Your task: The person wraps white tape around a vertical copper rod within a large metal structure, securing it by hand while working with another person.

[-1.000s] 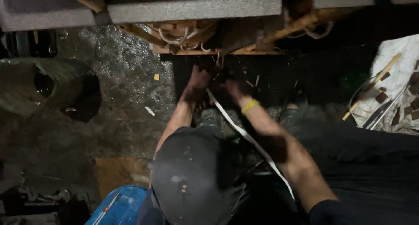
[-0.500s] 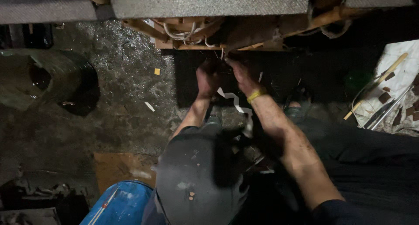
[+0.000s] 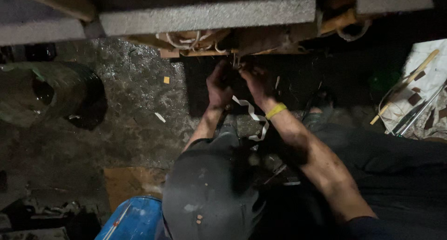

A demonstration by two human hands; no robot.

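1. Overhead, the left hand (image 3: 219, 85) and the right hand (image 3: 255, 82) reached up side by side to the underside of a wooden frame (image 3: 195, 51) beneath grey slabs (image 3: 209, 16).
2. The left hand's fingers were curled at the dark edge under the frame; whether they gripped anything I could not tell.
3. The right hand's fingers were bunched at the same spot, just beside small metal pins; its grip was too dim to read.
4. A white strip (image 3: 253, 119) hung crumpled between the 2 forearms, running down from near the hands toward the lap.
5. A yellow band (image 3: 275, 111) circled the right wrist.
6. White cord (image 3: 186, 40) looped inside the frame.
7. A dark roll (image 3: 51, 98) lay on the wet floor at left, a blue container (image 3: 132, 219) stood below, and sticks lay on a white sheet (image 3: 423, 91) at right.
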